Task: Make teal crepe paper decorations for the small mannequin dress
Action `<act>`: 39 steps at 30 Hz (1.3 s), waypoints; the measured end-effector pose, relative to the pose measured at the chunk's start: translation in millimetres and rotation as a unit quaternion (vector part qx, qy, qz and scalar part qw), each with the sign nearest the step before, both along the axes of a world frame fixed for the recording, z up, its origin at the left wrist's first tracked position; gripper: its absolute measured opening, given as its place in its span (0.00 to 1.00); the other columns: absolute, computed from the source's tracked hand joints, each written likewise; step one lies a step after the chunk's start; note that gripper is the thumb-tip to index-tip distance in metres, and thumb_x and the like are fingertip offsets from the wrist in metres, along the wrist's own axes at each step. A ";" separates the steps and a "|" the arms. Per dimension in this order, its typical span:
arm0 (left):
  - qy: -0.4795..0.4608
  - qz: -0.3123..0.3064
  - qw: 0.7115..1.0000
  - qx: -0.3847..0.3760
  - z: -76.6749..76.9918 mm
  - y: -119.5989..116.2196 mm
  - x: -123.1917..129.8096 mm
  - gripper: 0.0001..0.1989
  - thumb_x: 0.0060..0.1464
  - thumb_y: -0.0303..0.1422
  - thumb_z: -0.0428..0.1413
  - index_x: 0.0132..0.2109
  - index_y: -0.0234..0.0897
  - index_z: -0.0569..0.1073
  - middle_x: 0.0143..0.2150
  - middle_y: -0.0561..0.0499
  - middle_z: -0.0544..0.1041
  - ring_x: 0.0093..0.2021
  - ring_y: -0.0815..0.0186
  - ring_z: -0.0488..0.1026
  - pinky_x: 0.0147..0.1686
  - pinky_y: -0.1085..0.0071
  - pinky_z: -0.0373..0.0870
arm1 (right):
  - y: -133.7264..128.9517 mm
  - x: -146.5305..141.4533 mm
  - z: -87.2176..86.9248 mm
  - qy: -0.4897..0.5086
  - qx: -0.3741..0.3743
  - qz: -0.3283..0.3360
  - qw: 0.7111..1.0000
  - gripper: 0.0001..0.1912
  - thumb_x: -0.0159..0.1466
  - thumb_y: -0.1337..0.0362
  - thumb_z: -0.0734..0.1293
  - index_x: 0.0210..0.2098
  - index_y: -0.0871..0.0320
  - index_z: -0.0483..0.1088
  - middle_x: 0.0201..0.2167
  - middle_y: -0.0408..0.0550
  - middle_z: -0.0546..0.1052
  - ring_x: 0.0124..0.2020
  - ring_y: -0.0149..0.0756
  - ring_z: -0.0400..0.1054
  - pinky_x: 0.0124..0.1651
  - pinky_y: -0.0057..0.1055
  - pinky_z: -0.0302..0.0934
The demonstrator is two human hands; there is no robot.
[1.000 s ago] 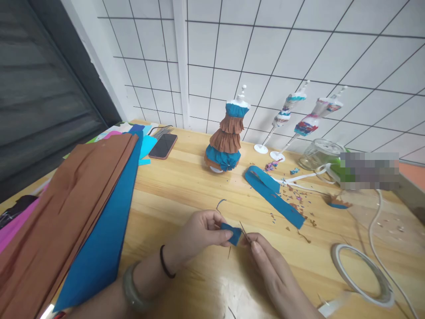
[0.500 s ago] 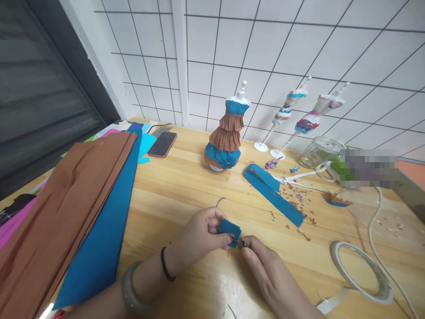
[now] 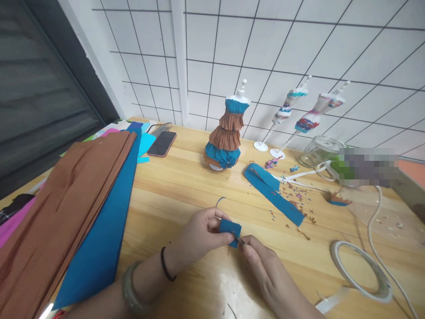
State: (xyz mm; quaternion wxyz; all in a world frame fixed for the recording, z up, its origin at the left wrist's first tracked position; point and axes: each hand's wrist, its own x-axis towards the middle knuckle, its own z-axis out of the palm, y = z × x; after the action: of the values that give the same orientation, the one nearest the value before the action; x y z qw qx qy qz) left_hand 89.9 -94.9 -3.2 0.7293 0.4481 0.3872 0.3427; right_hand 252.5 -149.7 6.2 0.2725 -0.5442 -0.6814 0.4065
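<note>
Between thumb and fingers, my left hand (image 3: 207, 232) pinches a small folded piece of blue paper (image 3: 231, 227). My right hand (image 3: 264, 261) is closed on a small dark-tipped tool (image 3: 239, 241), probably small scissors, mostly hidden by the fingers; its tip meets the lower right part of the blue piece. Beyond the hands stands a mini dress form (image 3: 229, 126) in ruffled blue and brown paper. A folded blue strip (image 3: 275, 197) lies to the right, with paper scraps (image 3: 299, 195) beside it.
Large brown (image 3: 76, 186) and blue sheets (image 3: 102, 239) cover the left side, near a phone (image 3: 162, 144). Two slimmer dress forms (image 3: 283, 110) lean by the wall. A glass jar (image 3: 320, 150), white cable (image 3: 373, 230) and tape roll (image 3: 361, 271) are on the right.
The tool's tip has moved onto the blue piece, and its dark part shows less. The blue piece looks flatter, its lower part closer to the rest. Both hands remain nearly in place.
</note>
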 end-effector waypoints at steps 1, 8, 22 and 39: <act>-0.001 0.002 1.000 -0.004 -0.1 0.1 0.1 0.12 0.39 0.27 0.61 0.34 0.33 0.68 0.27 0.53 0.74 0.28 0.71 0.71 0.30 0.75 0.64 | 0.3 0.1 -0.1 -0.004 -0.002 0.002 1.000 0.14 0.66 0.58 0.50 0.29 0.54 0.61 0.23 0.42 0.68 0.25 0.33 0.61 0.28 0.26 0.56; 0.007 0.002 1.000 -0.009 0.4 0.6 1.9 0.12 0.38 0.27 0.61 0.32 0.33 0.68 0.27 0.54 0.74 0.28 0.71 0.71 0.30 0.74 0.65 | 1.4 1.5 -4.2 -0.024 0.000 0.016 1.000 0.15 0.66 0.58 0.49 0.30 0.54 0.61 0.24 0.42 0.68 0.25 0.34 0.62 0.29 0.27 0.56; 0.014 0.008 1.000 -0.006 0.8 -0.4 2.3 0.12 0.38 0.25 0.61 0.33 0.32 0.68 0.26 0.54 0.73 0.27 0.72 0.70 0.30 0.76 0.65 | 1.1 2.9 -7.2 -0.052 -0.006 0.027 0.998 0.15 0.66 0.58 0.47 0.31 0.54 0.60 0.24 0.42 0.68 0.25 0.33 0.62 0.28 0.27 0.54; 0.009 -0.023 0.999 0.020 -3.1 -0.8 -2.2 0.13 0.39 0.24 0.59 0.36 0.32 0.68 0.30 0.51 0.74 0.31 0.70 0.71 0.33 0.72 0.67 | 1.6 7.4 -5.2 -0.118 0.004 0.061 0.991 0.14 0.66 0.59 0.47 0.36 0.55 0.60 0.28 0.45 0.72 0.29 0.35 0.67 0.31 0.28 0.57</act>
State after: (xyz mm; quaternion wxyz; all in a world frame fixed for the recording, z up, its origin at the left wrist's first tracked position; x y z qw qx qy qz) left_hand 87.6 -95.7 -6.4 0.7243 0.4746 0.3761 0.3296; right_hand 259.9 -148.1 0.9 0.1668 -0.5446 -0.7424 0.3528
